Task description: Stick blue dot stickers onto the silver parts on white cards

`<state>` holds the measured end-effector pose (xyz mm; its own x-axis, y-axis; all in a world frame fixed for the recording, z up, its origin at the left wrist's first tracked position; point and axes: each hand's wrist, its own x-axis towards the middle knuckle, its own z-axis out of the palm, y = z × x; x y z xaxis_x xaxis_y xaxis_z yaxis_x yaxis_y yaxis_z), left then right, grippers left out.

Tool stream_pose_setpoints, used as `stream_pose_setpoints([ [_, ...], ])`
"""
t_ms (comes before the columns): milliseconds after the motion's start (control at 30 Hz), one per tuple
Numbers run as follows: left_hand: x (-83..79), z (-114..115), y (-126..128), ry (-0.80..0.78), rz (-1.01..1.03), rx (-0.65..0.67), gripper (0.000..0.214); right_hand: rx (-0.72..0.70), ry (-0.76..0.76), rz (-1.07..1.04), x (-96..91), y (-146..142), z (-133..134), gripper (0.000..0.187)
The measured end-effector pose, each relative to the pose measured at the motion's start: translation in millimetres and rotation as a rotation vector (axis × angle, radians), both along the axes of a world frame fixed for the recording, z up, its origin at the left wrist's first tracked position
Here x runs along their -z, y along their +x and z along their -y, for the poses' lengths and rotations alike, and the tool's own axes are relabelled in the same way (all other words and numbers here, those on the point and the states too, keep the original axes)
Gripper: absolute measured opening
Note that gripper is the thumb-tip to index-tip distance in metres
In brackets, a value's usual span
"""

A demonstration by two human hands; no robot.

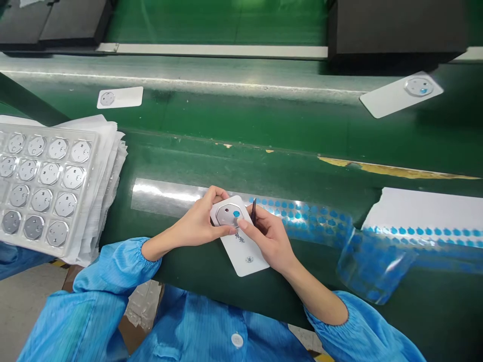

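My left hand [199, 221] grips the top end of a white card [245, 251] that carries a grey octagonal part [228, 215] with a small blue dot sticker on it. My right hand [266, 236] is closed around dark tweezers [253, 210], with its thumb pressing on the card beside the part. Both hands rest on the green bench edge. A clear strip [302, 213] covered with several blue dot stickers lies just right of the hands and curls up at its right end.
A clear tray [41, 186] of grey octagonal parts sits on a stack of trays at the left. Two finished cards [119, 97] [402, 93] lie on the green conveyor [241, 110]. White paper [426, 211] with more blue stickers lies at the right. Black boxes stand at the back.
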<state>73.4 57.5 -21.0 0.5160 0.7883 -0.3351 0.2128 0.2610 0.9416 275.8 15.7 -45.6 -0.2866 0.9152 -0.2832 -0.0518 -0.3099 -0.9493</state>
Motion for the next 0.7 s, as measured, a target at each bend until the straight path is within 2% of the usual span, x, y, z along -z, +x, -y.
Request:
stream_pose_setpoints([
  [133, 1.8, 2, 0, 0.030, -0.027, 0.006, 0.050, 0.007, 0.007, 0.025, 2.2, 0, 0, 0.033],
  [200, 3.2, 5, 0, 0.096, -0.058, 0.011, 0.049, 0.022, 0.014, 0.060, 4.5, -2, 0, 0.035],
  [300, 2.3, 11, 1, 0.215, -0.075, -0.016, 0.049, 0.090, 0.100, 0.120, 5.1, -9, 3, 0.037],
  [367, 1.7, 14, 2, 0.155, 0.003, -0.073, 0.054, 0.141, 0.183, 0.126, 3.4, -13, 4, 0.039],
  [467, 7.4, 13, 2, -0.087, 0.132, -0.204, 0.060, 0.159, 0.342, 0.107, 1.8, -18, 4, 0.035],
  [533, 13.1, 9, 2, -0.200, 0.173, -0.304, 0.050, 0.144, 0.504, 0.142, 3.2, -19, 0, 0.031],
  [600, 13.8, 2, -2, -0.228, 0.219, -0.406, 0.047, 0.140, 0.701, 0.217, 6.5, -21, -4, 0.028],
  [700, -1.1, -12, -4, -0.110, 0.260, -0.510, 0.048, 0.167, 0.905, 0.416, 12.3, -27, -11, 0.037],
])
